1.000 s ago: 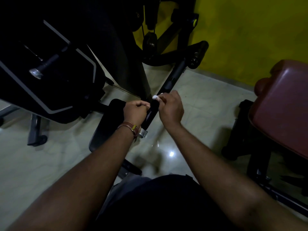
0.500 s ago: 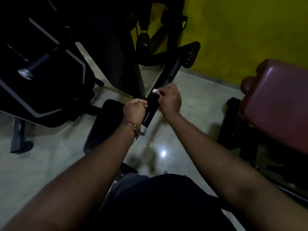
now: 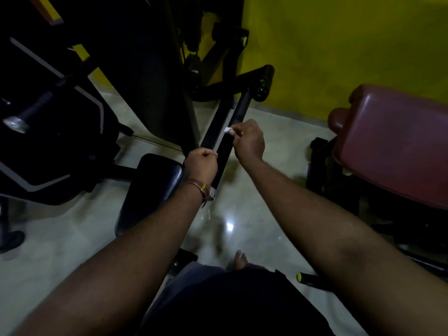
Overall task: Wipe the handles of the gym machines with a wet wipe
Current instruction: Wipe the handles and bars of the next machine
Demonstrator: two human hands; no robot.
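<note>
View: looking down from the person's head at two bare forearms reaching forward over a pale, glossy floor (image 3: 266, 180) in a dim gym.
Handle: a long black bar handle (image 3: 224, 154) runs diagonally from near the left wrist, up and to the right, toward a black padded roller (image 3: 263, 83) by the yellow wall (image 3: 339, 44). It sits between the two hands.
Left hand: the left hand (image 3: 201, 163) is curled into a fist against the lower part of the handle, on its left side. The fingers appear to wrap the bar, though the dark makes the grip hard to confirm.
Right hand: the right hand (image 3: 249, 139) is higher up the handle, fingers curled, pinching a small white wipe (image 3: 228, 129) against the bar.
Wipe: only a small white corner shows, at the fingertips, touching the handle.
Wrist: a thin bracelet (image 3: 200, 186) with a yellow clasp circles the left wrist.
Left of the hands: a black seat pad (image 3: 150, 190) just beside the left forearm, and a large black machine frame (image 3: 60, 141) with grey trim.
Right side: a dark red padded bench (image 3: 400, 146), well apart from the handle.
Bottom: dark clothing and a bare foot (image 3: 238, 259) on the floor.
</note>
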